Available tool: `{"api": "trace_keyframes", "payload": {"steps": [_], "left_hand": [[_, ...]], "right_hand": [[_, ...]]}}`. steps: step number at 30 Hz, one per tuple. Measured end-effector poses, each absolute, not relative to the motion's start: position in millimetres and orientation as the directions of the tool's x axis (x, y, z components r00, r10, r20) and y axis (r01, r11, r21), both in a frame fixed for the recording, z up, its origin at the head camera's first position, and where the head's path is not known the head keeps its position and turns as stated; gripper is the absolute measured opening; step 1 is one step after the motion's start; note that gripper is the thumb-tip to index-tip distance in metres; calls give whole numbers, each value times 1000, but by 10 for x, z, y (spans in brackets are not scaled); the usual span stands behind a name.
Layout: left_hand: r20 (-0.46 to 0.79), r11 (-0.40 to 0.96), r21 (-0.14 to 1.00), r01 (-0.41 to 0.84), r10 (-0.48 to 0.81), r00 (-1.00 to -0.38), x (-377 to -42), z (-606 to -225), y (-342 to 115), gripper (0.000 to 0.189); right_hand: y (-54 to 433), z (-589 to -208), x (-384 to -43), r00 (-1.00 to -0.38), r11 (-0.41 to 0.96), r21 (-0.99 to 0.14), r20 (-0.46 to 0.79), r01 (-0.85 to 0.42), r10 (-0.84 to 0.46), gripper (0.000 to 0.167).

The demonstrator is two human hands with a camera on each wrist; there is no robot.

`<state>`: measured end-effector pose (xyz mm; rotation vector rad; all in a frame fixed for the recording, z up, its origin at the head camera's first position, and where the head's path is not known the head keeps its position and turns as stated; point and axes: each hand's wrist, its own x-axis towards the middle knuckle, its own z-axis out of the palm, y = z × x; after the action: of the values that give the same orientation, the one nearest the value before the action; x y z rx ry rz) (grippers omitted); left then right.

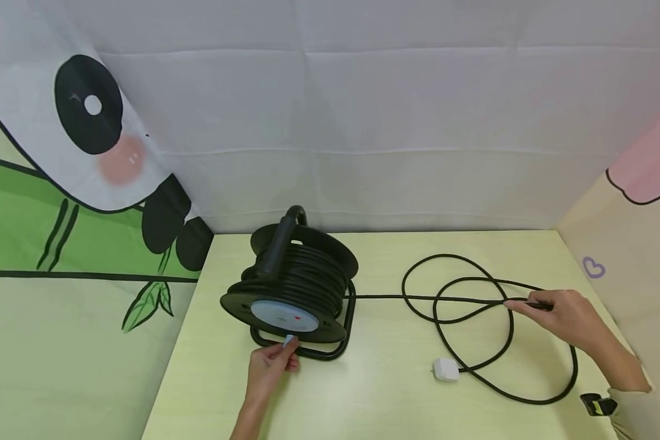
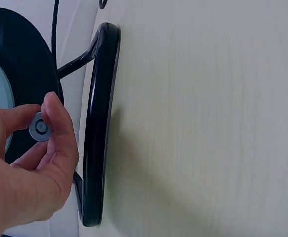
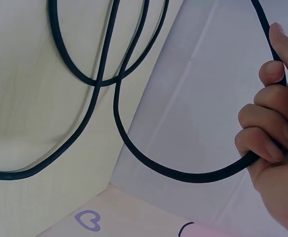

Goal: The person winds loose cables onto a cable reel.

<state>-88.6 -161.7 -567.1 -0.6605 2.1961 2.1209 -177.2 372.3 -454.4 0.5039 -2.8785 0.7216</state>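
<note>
On the left part of the table stands a black cable reel (image 1: pixel 302 272) with a pale blue round face (image 1: pixel 285 316) and a tube stand (image 2: pixel 100 123). My left hand (image 1: pixel 269 366) pinches a small blue-grey knob (image 2: pixel 39 127) between thumb and fingers at the reel's front side. To the right, my right hand (image 1: pixel 572 321) grips the black cable (image 3: pixel 198 177), its fingers curled round it. From the reel the cable runs straight across to that hand, then lies in loose loops. A white plug (image 1: pixel 446 369) at the cable's end rests on the table.
A light wooden table (image 1: pixel 363 403) carries everything. Grey-white cloth (image 1: pixel 363 140) hangs behind, with printed cloth (image 1: pixel 88 354) at the left and a beige one at the right. A small black and yellow object (image 1: pixel 598 404) is beside the right sleeve.
</note>
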Motion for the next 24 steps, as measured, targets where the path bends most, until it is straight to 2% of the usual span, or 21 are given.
{"api": "trace_keyframes", "payload": {"steps": [5,24], "left_hand": [[-302,0,949,-315,-288,-909,-896,-5659,-1585,32],[-353,-41,932,-360,-331,-875,-936,-5541,-2028,35]], "right_hand": [[3747,-4570,-1724,-953,842,-448,141,-302,-267,50],[3465,-4681,-1517,-921,799,-463,131,-384,-366,47]]}}
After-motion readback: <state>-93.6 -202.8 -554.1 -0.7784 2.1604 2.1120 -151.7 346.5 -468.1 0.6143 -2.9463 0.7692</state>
